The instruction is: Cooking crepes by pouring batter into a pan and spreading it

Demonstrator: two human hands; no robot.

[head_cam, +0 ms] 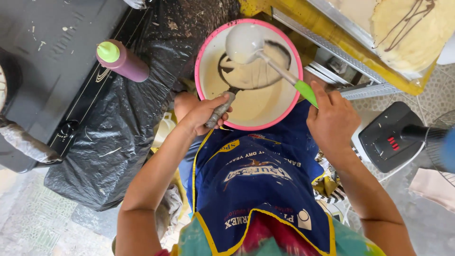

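Blue apron sits closest, under 2 busy hands. Left hand grips a strainer's handle inside the pink-rimmed batter bowl on the lap. Right hand clasps a green-handled ladle raised over it.

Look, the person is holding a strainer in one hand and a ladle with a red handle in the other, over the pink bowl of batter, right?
Almost. The ladle in the right hand has a green handle, not red; the head view shows it. The rest holds: the left hand grips the strainer over the pink bowl of batter.
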